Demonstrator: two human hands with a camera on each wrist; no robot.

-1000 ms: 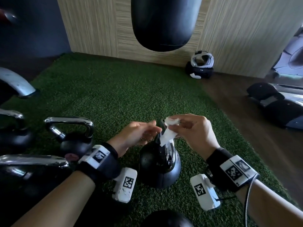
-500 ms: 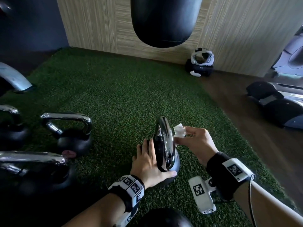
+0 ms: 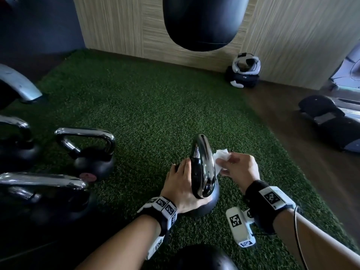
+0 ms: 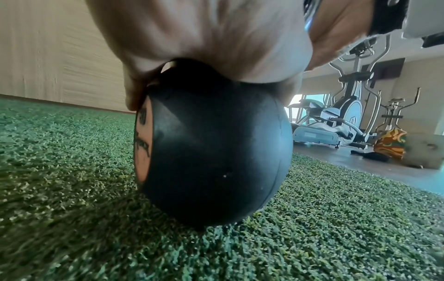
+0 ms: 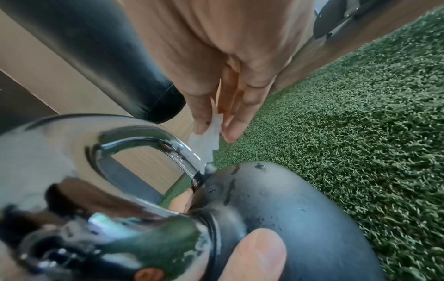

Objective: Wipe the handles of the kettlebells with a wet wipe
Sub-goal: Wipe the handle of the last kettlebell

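Observation:
A black kettlebell (image 3: 211, 203) with a chrome handle (image 3: 202, 162) stands on green turf in the middle of the head view. My left hand (image 3: 181, 184) cups the ball below the handle, fingers on the far side and thumb on the near side; the left wrist view shows the hand (image 4: 204, 38) curved over the ball (image 4: 216, 142). My right hand (image 3: 238, 169) pinches a crumpled white wet wipe (image 3: 220, 155) against the right side of the handle. In the right wrist view the wipe (image 5: 206, 144) hangs from the fingers (image 5: 235, 106) down to the handle's base (image 5: 190, 163).
Three more chrome-handled kettlebells (image 3: 93, 154) (image 3: 44, 193) (image 3: 17, 147) stand at the left. A black punch bag (image 3: 204, 22) hangs ahead, above the turf. A head guard (image 3: 245, 73) lies by the wooden wall. Exercise machines (image 3: 331, 121) stand on the wood floor at right. Another black ball (image 3: 202, 258) lies near me.
My left hand has dropped from the top of the handle onto the ball. The right hand has slid the wipe from the handle's top down its right side.

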